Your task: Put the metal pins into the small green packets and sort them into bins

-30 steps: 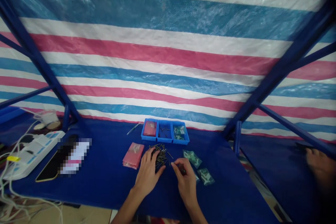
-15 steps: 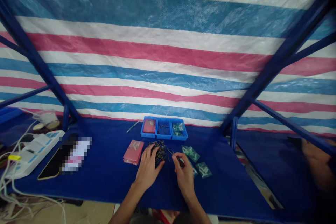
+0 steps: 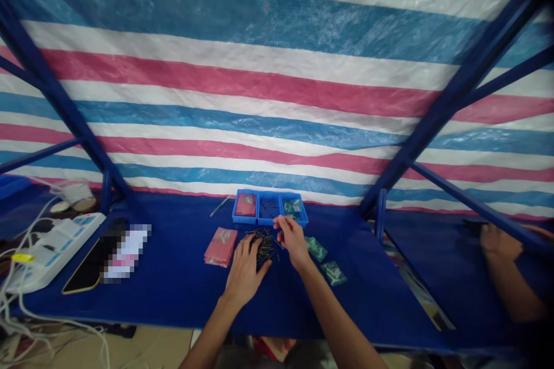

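My left hand (image 3: 243, 274) rests with its fingers spread over the left side of a loose pile of thin, dark and brassy screws (image 3: 265, 248). My right hand (image 3: 293, 241) is raised just in front of the blue three-compartment tray (image 3: 259, 220). Its thumb and fingertips are pinched together near the middle compartment, and whatever is between them is too small to make out. A few screws lie in that middle compartment. The left compartment contains a pink packet (image 3: 246, 204), the right one green packets (image 3: 292, 206).
Left of the pile lies a stack of pink packets (image 3: 220, 247); green packets (image 3: 333, 273) lie to the right. A thin pen-like tool (image 3: 219, 207) is beside the tray. Farther left are a phone (image 3: 89, 268) and a power strip (image 3: 56, 253). Another person's arm (image 3: 506, 259) shows at right.
My right hand has moved forward from beside the screw pile to the front of the tray. My left hand stays over the pile. The other person's arm at right has shifted.
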The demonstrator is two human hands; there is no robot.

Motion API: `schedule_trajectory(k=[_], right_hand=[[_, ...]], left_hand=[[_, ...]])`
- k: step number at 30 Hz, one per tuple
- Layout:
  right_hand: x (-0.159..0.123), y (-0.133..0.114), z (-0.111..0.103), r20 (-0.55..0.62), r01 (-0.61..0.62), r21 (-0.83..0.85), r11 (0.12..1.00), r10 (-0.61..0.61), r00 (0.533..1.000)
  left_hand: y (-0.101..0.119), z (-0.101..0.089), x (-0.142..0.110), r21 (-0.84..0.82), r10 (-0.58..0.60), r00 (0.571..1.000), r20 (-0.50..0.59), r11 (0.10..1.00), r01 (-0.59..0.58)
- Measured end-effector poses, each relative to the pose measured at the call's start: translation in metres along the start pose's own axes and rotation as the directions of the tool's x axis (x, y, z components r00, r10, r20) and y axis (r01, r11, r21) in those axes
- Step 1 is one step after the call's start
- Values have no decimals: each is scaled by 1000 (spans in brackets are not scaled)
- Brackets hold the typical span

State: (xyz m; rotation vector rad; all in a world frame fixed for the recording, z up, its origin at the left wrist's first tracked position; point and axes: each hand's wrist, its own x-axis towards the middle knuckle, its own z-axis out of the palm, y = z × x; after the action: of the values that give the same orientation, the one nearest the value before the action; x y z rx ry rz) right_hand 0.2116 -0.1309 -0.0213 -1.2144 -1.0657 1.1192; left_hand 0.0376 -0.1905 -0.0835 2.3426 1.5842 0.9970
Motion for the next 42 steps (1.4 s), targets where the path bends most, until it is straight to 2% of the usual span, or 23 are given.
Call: schedule_trajectory(k=[3,4,6,8,10,12,14,16,17,19,22,24,27,34,38,42], right_hand=[[5,1,-11,35,191,-188,964,-187,982],[3,5,-16,52,262,-292,920,-259,965],[-3,15,-28,96,355,-528,772,-361,928],[-11,26,-37,157,357,-733,579,-366,917],[-20,35,-40,181,318,-848,425,-332,926],[-27,39,-37,223,318,-885,339,-289,931],[-30,40,-32,250,333,-888,316,-274,929],[-30,37,-28,229,330,-873,360,-295,928],[-29,36,-27,206,326,-851,412,-310,928],[-27,32,-26,151,320,-753,575,-323,934],[-27,25,-27,97,295,-473,830,-284,954],[-30,20,-27,84,247,-303,920,-233,969],[-37,14,-27,86,194,-184,964,-181,980],[-53,1,-23,90,282,-157,947,-270,959],[-58,-9,-23,127,281,-76,957,-271,954],[-57,-9,-25,166,237,-51,970,-225,960]], left_hand=[[-1,0,-1,2,2,1000,-7,1000,-2],[-1,0,-1,0,5,1000,-8,1000,-5],[-1,0,-1,-3,9,1000,-9,1000,-9],[-1,-1,-1,-4,8,1000,-7,1000,-8],[-1,-1,-1,-2,7,1000,-7,1000,-7],[0,-1,-1,1,10,1000,-2,1000,-10],[0,0,-1,3,9,1000,-1,1000,-9],[-1,0,-1,4,8,1000,-5,1000,-8],[-1,1,-1,2,7,1000,-9,1000,-7],[-1,0,-1,-2,7,1000,-7,1000,-7],[-1,0,-1,-6,4,1000,0,1000,-4],[-1,-1,0,-10,3,1000,2,1000,-3],[-1,-1,1,-15,8,1000,11,1000,-8],[1,-4,1,-15,0,1000,20,1000,0],[3,-7,1,-24,-4,999,32,1000,5],[2,-6,1,-23,-6,999,33,1000,6]])
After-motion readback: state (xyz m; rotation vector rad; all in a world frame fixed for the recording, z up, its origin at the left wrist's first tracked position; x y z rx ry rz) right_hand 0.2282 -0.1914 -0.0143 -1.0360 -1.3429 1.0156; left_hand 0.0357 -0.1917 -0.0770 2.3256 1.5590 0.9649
